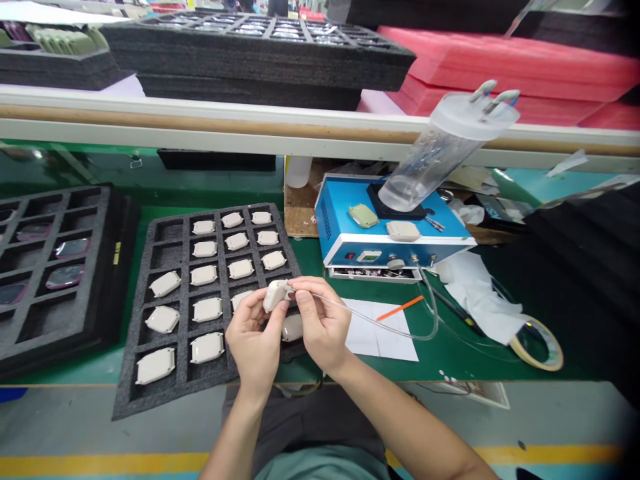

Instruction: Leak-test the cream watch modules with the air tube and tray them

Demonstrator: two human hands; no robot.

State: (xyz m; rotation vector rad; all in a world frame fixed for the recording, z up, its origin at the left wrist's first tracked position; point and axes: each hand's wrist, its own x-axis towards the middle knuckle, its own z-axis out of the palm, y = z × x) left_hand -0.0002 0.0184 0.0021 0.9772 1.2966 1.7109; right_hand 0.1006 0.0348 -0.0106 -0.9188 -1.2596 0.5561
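My left hand (256, 333) is closed around a beige watch-shaped case (275, 295), held tilted above the foam tray. Pinched in my right hand (324, 323) is the end of a thin clear tube (373, 322), brought up against the case's edge. My fingers hide the exact contact between tube and case. Below and to the left lies a dark grey foam tray (184, 392), with several similar beige cases in its pockets. From my right hand the tube loops right and back to the front of a blue box-shaped machine (340, 215).
On the machine stand a clear cylinder (425, 160), a green case (363, 215) and another beige case (403, 231). White paper (360, 343) with an orange stick (400, 308) lies to the right, near a tape roll (554, 347). More foam trays (113, 280) are stacked at left.
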